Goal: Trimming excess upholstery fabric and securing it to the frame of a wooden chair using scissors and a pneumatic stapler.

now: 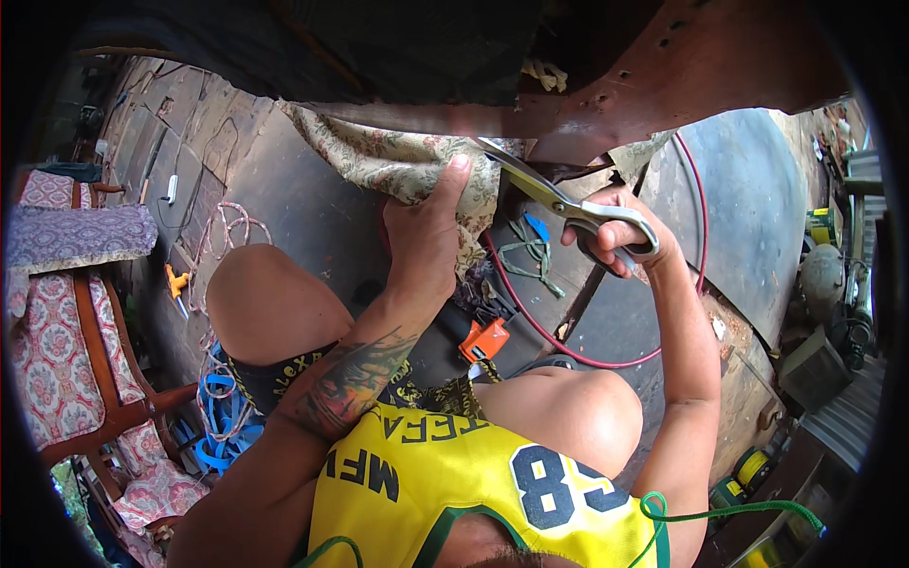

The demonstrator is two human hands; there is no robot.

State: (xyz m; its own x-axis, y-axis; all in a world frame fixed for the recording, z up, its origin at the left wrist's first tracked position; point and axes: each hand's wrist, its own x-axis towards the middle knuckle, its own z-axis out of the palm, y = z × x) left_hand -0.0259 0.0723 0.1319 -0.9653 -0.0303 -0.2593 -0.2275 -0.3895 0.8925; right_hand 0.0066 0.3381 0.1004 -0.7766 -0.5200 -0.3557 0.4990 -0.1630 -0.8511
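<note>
Yellow sleeveless jersey with green trim [436, 473] lies nearest the camera, and beyond it the left hand [426, 222] grips a cream, floral-patterned cloth [369, 156] below an overhanging reddish-brown panel [653, 90]. On the other side, the right hand [620, 232] holds long metal scissors with grey-and-black handles [561, 205], their axis slanting from lower right to upper left, so the blades point toward the cloth's edge near the left hand. The cloth lies up and left of the right hand; whether the blades touch it I cannot tell.
</note>
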